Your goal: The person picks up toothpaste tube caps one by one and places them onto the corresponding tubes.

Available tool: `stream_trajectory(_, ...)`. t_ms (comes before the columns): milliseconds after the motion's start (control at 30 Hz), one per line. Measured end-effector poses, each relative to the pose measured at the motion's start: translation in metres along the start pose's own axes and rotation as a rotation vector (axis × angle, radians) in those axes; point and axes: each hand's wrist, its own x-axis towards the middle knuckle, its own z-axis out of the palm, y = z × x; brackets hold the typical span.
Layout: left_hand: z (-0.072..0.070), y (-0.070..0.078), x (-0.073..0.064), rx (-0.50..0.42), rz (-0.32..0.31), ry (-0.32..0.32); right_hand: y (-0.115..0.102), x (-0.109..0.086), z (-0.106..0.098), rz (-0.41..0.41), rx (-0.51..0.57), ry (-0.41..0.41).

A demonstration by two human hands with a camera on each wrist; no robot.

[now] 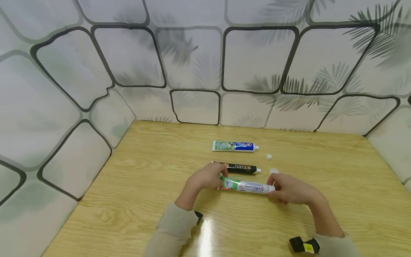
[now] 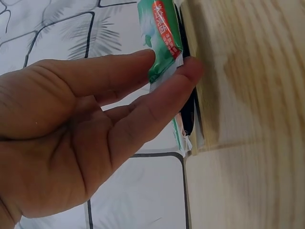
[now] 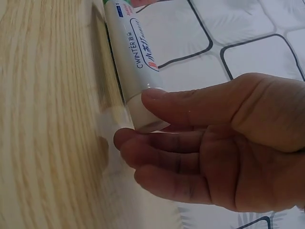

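A white and green toothpaste tube lies sideways between both hands, low over the wooden table. My left hand pinches its flat crimped end between thumb and fingers. At the other end, my right hand grips the wide white cap; the thumb presses on it from one side, and fingertips lie on the far side. Just behind this tube is a black toothpaste tube, its bare nozzle to the right and its left end partly hidden by my left hand.
Farther back lies a blue and green toothpaste tube, also uncapped. A small white cap sits right of it, and another white cap is right beside my right fingers. Patterned cloth walls border the table.
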Motion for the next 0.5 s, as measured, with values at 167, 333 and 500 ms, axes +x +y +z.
stream_trajectory(167, 0.0006, 0.0016, -0.0003, 0.030, -0.022, -0.011, -0.0010, 0.0006, 0.0012, 0.008, -0.023, -0.005)
stream_trajectory(333, 0.0015, 0.0020, 0.0011, 0.049, -0.044, -0.029, -0.0014, 0.0012, 0.0016, 0.009, -0.068, 0.005)
stream_trajectory(500, 0.0029, 0.0018, 0.0024, 0.083, -0.040, -0.038, -0.0002, 0.0024, 0.0022, 0.014, -0.100, 0.015)
